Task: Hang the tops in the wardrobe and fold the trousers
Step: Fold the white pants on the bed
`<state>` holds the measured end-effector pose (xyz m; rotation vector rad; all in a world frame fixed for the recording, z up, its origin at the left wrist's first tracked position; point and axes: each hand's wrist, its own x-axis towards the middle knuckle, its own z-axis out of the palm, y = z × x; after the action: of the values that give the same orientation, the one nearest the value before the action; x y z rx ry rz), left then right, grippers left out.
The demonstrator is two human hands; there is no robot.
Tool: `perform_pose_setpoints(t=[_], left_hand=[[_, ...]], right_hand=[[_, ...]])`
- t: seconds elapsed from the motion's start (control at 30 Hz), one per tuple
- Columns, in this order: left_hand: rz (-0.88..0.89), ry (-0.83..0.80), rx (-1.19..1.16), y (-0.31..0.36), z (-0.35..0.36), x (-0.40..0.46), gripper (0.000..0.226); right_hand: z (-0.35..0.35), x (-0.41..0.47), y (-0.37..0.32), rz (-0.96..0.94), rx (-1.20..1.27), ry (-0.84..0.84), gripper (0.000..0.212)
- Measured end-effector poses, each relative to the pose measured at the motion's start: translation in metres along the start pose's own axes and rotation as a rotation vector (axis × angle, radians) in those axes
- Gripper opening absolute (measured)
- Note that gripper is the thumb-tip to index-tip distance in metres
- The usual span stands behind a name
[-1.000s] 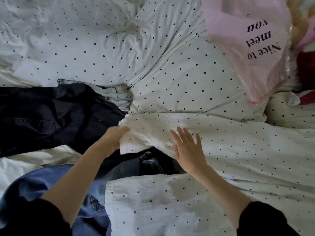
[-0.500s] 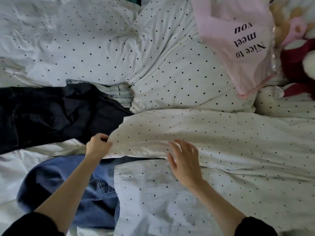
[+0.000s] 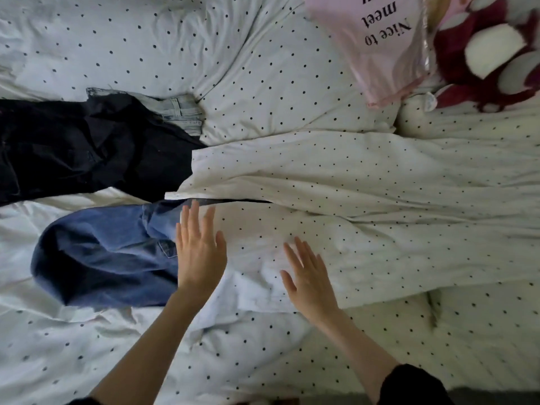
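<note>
I see the bed (image 3: 102, 39) carrying white dotted trousers (image 3: 365, 229) laid across it, black trousers (image 3: 73, 147) and blue jeans (image 3: 102, 258) at their left. My left hand (image 3: 198, 252) and right hand (image 3: 309, 276) lie spread, flat on the white pair.

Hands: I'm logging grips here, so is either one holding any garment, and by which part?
Nothing is held. The left hand and right hand lie flat, fingers straight, on the dotted white garment.

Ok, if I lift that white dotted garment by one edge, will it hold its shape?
Probably not. The white dotted garment lies in soft folds and creases, so it likely droops. It looks thin, likely light. On equally dotted bedding, its edges may be hard to find.
</note>
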<state>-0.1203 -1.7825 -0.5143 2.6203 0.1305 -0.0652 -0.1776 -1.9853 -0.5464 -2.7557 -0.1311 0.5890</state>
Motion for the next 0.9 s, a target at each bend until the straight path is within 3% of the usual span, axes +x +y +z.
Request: perform_pose_setpoints(t=[0.3,0.47,0.73,0.9], left_hand=[[0.468,-0.276,0.149,0.098,0.073,-0.09,0.055],[0.447,-0.499,0.272,0.157,0.133,-0.11,0.051],[0.361,-0.577,0.368,0.258,0.239,-0.129,0.074],[0.36,-0.396,0.36,0.299,0.275,-0.14,0.103]], right_hand=[[-0.022,-0.073,0.116,0.197,-0.142,-0.039,0.056],[-0.06,-0.103,0.22,0.278,-0.218,-0.005,0.056],[-0.116,-0.131,0.392,0.32,-0.382,-0.023,0.067],[-0.132,-0.144,0.456,0.272,-0.433,0.054,0.066]])
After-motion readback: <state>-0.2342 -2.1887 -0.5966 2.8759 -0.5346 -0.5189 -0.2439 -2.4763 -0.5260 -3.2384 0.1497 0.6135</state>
